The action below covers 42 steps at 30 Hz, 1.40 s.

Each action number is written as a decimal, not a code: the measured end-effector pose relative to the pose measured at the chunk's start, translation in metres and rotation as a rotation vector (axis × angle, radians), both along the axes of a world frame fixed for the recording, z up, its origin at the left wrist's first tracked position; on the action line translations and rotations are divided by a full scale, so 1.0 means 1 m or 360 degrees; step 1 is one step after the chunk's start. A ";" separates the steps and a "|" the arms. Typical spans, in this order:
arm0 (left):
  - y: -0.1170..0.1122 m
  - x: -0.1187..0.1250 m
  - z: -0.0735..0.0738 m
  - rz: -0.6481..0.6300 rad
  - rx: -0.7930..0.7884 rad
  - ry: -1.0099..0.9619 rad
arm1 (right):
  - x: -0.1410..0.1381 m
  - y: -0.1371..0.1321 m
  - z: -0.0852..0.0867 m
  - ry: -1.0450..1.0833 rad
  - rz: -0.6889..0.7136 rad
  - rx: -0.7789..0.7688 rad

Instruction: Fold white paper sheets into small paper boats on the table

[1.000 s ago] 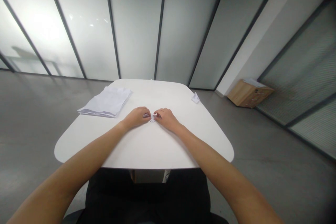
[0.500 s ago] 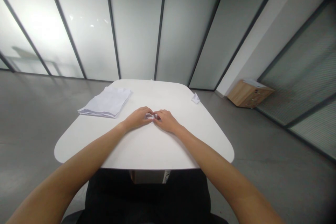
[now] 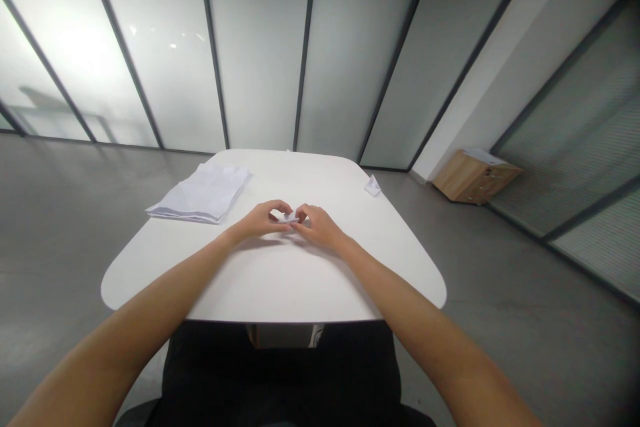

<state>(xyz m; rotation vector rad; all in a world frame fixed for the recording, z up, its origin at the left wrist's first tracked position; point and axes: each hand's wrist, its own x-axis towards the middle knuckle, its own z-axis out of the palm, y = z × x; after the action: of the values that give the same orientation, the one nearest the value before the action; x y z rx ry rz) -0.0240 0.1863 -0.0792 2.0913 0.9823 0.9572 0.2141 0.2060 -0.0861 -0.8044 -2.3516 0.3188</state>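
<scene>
Between my two hands, over the middle of the white table, is a small piece of folded white paper [image 3: 289, 219]. My left hand [image 3: 263, 219] pinches its left side with thumb and forefinger. On the right side my right hand [image 3: 318, 225] grips it with curled fingers, the thumb toward me. Both hands cast shadows on the tabletop. The fingertips cover part of the paper, so its exact folds are hard to make out.
A stack of white paper sheets [image 3: 203, 192] lies at the table's left edge. Near the right edge sits a small folded paper piece [image 3: 373, 186]. The white table [image 3: 280, 287] has rounded corners. Beyond it, a wooden cabinet [image 3: 467, 177] stands on the floor by the wall.
The hands have lifted slightly off the tabletop with the folded paper, which now shows tilted. The fingers have arched and shifted their hold.
</scene>
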 end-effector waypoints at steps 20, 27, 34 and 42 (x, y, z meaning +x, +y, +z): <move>0.007 0.000 -0.009 0.0189 0.0136 0.0062 | -0.002 0.001 -0.004 0.0269 -0.0001 -0.0158; 0.007 0.001 -0.010 0.0196 0.0107 -0.0015 | -0.003 -0.003 -0.002 0.0278 -0.0073 -0.0204; 0.001 0.007 -0.006 0.0197 0.0160 -0.0045 | -0.004 -0.004 0.000 0.0345 -0.0051 -0.0236; -0.003 0.010 -0.001 0.0197 0.0197 0.0004 | -0.004 -0.006 0.001 0.0329 0.0008 -0.0276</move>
<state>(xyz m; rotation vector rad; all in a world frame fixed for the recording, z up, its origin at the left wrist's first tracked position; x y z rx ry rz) -0.0136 0.1829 -0.0802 2.1534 1.0892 1.1035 0.2105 0.2003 -0.0853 -0.8053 -2.1541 0.5859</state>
